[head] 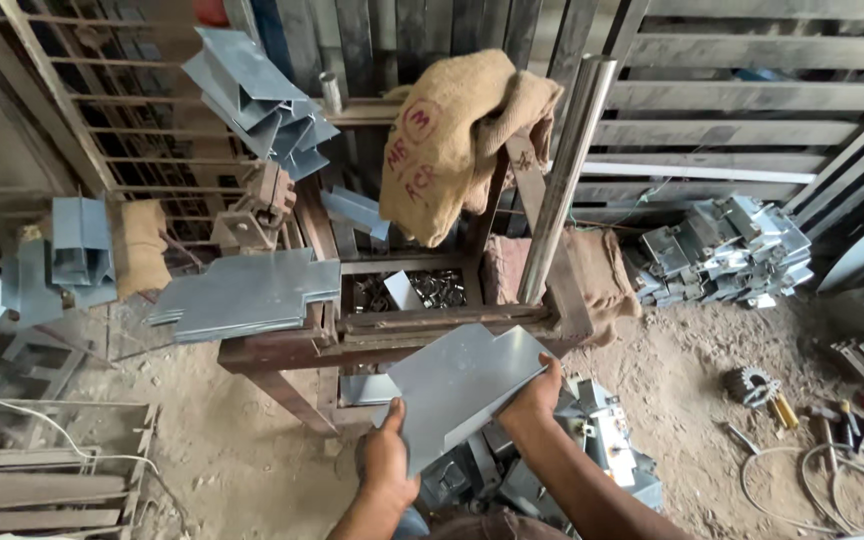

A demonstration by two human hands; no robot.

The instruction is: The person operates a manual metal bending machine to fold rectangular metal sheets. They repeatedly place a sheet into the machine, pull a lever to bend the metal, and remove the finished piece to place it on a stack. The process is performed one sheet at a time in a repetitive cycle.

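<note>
My left hand [387,462] grips the lower left edge of a flat grey sheet-metal blank [462,385]. My right hand [532,395] holds its right edge, thumb on top. The blank is tilted, just in front of a rusty steel press frame [282,348]. A stack of similar flat blanks [247,293] lies on the frame's left side. A long shiny steel lever bar [564,175] rises from the frame. Beneath my hands sits a heap of bent metal pieces [602,440].
A burlap sack [447,140] hangs over the frame's top. Folded metal brackets [257,100] are piled at the upper left and another pile [727,250] lies at the right. Tools and a cable [817,460] lie on the dirt floor. Metal grilles lean behind.
</note>
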